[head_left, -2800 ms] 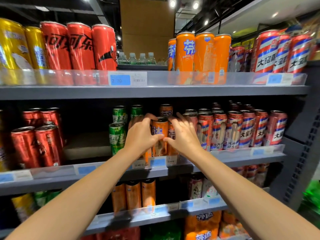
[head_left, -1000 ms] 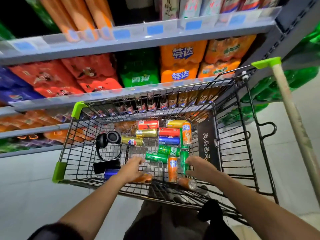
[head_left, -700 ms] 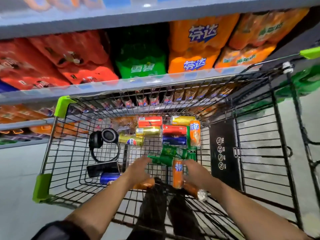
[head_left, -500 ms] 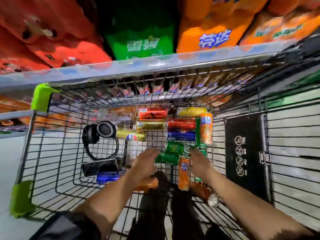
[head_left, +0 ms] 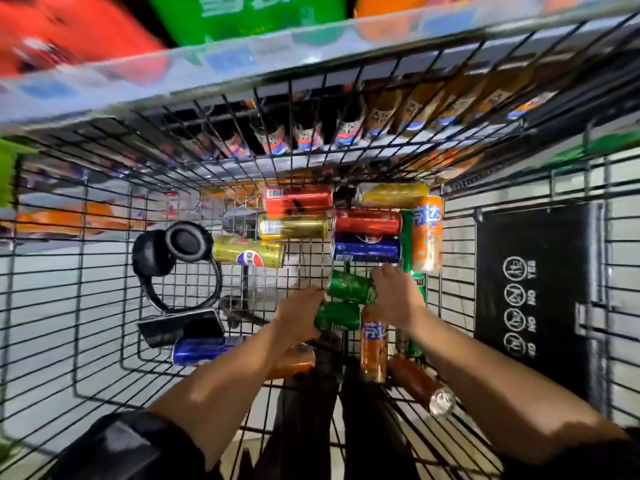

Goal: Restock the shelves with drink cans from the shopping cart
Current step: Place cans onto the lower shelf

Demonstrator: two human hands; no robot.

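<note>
Two hands reach among drink cans lying in a wire cart (head_left: 79, 306).

Headphones (head_left: 173, 251) and a phone (head_left: 181, 327) lie at left; the left hand (head_left: 298, 317) curls on the nearer green can (head_left: 337, 317), the right hand (head_left: 394, 296) on the farther green can (head_left: 349, 287). How firmly either grips, I cannot tell. Other cans (head_left: 367, 249) lie beyond.

Two green cans lie on their sides on the wire shopping cart (head_left: 104, 341) floor, the upper green can (head_left: 349, 286) under the right-hand fingers (head_left: 382, 273), the lower green can (head_left: 337, 317) touching the left-hand fingers (head_left: 311, 299).
</note>
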